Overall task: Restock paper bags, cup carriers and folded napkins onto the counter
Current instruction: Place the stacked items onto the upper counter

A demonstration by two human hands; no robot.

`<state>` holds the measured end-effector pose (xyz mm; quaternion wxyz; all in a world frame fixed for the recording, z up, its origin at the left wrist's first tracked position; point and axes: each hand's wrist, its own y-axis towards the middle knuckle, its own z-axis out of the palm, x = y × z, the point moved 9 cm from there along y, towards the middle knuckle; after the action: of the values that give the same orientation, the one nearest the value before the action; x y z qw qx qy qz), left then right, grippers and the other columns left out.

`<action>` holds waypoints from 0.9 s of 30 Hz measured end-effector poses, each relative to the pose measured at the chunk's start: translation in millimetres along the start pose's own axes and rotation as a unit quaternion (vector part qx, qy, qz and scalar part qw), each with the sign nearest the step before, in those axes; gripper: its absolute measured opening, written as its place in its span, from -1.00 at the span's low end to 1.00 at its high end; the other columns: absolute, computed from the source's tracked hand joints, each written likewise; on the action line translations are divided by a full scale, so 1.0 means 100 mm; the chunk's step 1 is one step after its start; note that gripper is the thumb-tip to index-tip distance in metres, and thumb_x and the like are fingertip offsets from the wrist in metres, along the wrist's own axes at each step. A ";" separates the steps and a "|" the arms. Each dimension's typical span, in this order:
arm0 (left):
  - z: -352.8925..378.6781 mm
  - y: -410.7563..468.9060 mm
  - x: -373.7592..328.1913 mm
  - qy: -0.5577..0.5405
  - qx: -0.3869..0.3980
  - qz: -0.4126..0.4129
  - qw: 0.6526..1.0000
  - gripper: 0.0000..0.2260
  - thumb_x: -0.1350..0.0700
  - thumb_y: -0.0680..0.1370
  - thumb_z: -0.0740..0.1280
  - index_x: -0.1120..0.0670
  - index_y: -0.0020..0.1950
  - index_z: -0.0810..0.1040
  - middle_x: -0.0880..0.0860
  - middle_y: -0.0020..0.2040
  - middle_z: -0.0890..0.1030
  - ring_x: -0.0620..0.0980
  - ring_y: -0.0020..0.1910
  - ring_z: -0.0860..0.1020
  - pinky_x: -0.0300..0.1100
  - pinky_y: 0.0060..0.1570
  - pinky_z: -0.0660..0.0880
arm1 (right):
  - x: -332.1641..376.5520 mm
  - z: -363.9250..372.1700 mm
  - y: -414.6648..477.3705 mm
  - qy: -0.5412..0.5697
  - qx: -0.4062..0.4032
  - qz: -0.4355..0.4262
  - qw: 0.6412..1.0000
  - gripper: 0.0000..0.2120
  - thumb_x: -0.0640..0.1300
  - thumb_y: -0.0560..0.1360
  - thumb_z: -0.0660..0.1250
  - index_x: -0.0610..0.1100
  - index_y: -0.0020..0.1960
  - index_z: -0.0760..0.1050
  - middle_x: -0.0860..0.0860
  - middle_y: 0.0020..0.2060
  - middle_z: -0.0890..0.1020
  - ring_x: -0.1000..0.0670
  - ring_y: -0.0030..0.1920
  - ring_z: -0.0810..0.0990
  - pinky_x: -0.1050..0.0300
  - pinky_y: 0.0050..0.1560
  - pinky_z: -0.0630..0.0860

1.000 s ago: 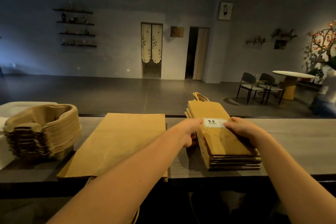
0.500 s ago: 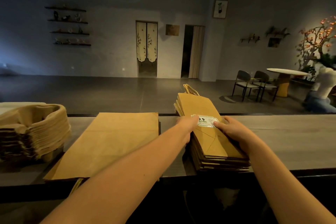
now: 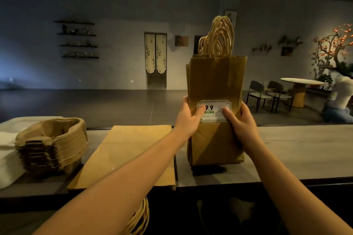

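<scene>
A stack of small brown paper bags (image 3: pixel 215 82) with twine handles stands upright on the grey counter (image 3: pixel 298 150), its bottom edge on the surface. A white label reading 9.9 is on the front bag. My left hand (image 3: pixel 188 118) grips the stack's left edge, thumb on the label. My right hand (image 3: pixel 240 120) grips the right edge, thumb on the label too. A larger flat paper bag (image 3: pixel 129 154) lies on the counter to the left. Stacked brown cup carriers (image 3: pixel 55 143) sit further left, beside white folded napkins (image 3: pixel 7 158).
The counter's far edge drops to a dark floor. Twine handles (image 3: pixel 139 217) hang below the counter's near edge. A round table with chairs (image 3: pixel 271 93), a person in white (image 3: pixel 342 99) and a lit tree stand at the far right.
Both hands have raised the small bag stack from lying flat to standing upright on its bottom edge. The view has shifted slightly to the left.
</scene>
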<state>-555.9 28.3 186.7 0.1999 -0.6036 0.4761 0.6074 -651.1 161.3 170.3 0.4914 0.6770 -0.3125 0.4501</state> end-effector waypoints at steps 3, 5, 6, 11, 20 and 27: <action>-0.05 -0.08 0.11 0.014 0.021 -0.006 1.000 -0.60 0.05 0.61 0.19 -0.05 0.40 0.13 -0.09 0.16 0.41 -0.13 0.11 0.42 -0.24 0.07 0.41 | -0.07 0.10 -0.08 0.010 0.008 -0.034 0.999 -0.42 -0.05 0.48 0.34 0.00 0.43 0.20 0.05 0.18 0.49 0.01 0.17 0.50 0.00 0.18 0.48; -0.04 -0.10 0.15 -0.010 0.030 -0.008 0.999 -0.59 0.06 0.61 0.19 -0.04 0.41 0.13 -0.12 0.11 0.40 -0.15 0.09 0.44 -0.31 -0.02 0.39 | -0.10 0.12 -0.10 0.027 0.018 -0.035 0.999 -0.38 -0.06 0.46 0.36 0.01 0.45 0.18 0.04 0.21 0.48 0.01 0.19 0.50 -0.01 0.19 0.48; -0.02 -0.10 0.16 -0.030 0.030 -0.010 0.999 -0.58 0.04 0.60 0.20 -0.04 0.41 0.13 -0.12 0.12 0.40 -0.17 0.08 0.44 -0.32 -0.02 0.39 | -0.12 0.12 -0.09 0.040 0.025 -0.028 0.998 -0.36 -0.05 0.45 0.37 0.01 0.45 0.18 0.03 0.21 0.49 0.01 0.19 0.50 -0.01 0.19 0.49; 0.06 -0.14 0.18 -0.105 -0.002 0.008 0.994 -0.61 -0.03 0.58 0.22 -0.08 0.36 0.19 -0.18 0.04 0.44 -0.11 0.16 0.43 -0.18 0.12 0.44 | -0.27 0.10 -0.14 0.098 0.030 0.014 0.995 -0.34 0.07 0.38 0.35 -0.02 0.41 0.23 -0.02 0.17 0.53 0.00 0.12 0.54 0.02 0.11 0.53; 0.07 -0.16 0.32 -0.079 -0.022 0.017 0.997 -0.53 0.02 0.57 0.24 -0.09 0.44 0.14 -0.11 0.19 0.42 -0.15 0.15 0.41 -0.24 0.14 0.39 | -0.32 0.09 -0.19 0.161 0.028 0.038 0.986 -0.71 0.00 0.58 0.12 -0.02 0.29 0.28 -0.03 0.06 0.54 -0.02 0.05 0.55 0.13 -0.06 0.52; 0.02 -0.13 0.46 -0.113 0.050 -0.103 0.987 -0.85 0.14 0.59 0.16 0.02 0.15 0.41 0.14 0.19 0.53 0.09 0.23 0.47 0.07 0.35 0.32 | -0.33 0.02 -0.17 0.186 0.018 0.048 0.981 -0.89 -0.11 0.57 0.19 0.02 0.08 0.42 -0.09 0.04 0.59 -0.07 0.01 0.61 0.01 0.02 0.56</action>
<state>-554.9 20.8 139.2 0.3443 -0.5661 0.4155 0.6231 -648.5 164.2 133.5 0.5067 0.5743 -0.2397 0.5967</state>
